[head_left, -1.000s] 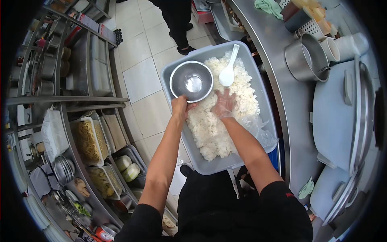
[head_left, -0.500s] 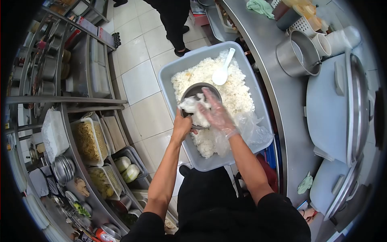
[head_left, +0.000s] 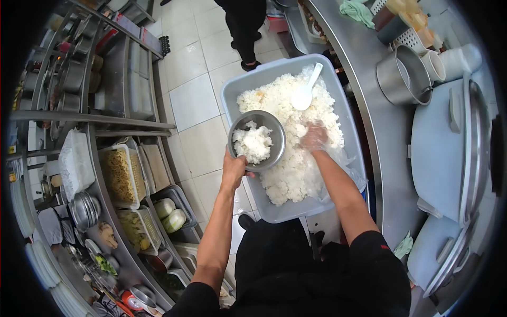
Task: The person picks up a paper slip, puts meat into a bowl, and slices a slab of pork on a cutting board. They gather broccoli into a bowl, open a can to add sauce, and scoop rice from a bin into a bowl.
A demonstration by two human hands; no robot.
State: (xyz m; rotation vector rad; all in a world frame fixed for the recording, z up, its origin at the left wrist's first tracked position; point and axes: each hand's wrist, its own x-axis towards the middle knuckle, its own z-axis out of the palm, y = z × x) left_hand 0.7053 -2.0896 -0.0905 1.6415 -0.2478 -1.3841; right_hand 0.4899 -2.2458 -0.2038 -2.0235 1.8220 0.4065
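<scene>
My left hand (head_left: 235, 168) is closed on the near left rim of a round metal bowl (head_left: 277, 142), which it holds over the left side of a grey plastic tub (head_left: 280, 214). A clump of white rice (head_left: 252, 143) lies in the bowl. In a clear plastic glove, my right hand (head_left: 315, 136) reaches down into the cooked rice (head_left: 288, 182) filling the tub. Its fingers are blurred and partly sunk in the rice. A white rice paddle (head_left: 303, 96) rests on the rice beyond this hand. Clear plastic film (head_left: 343, 161) lies by my right wrist.
On the right, a steel counter (head_left: 393, 185) carries a metal pot (head_left: 404, 79) and large lidded containers (head_left: 441, 153). Shelving on the left holds a basket of noodles (head_left: 122, 174) and pale green vegetables (head_left: 173, 219). Another person's legs (head_left: 245, 29) stand beyond the tub.
My right hand has left the bowl and moved right and down into the tub's rice. The bowl now shows its rice clump uncovered. In view, the tub sits slightly further right.
</scene>
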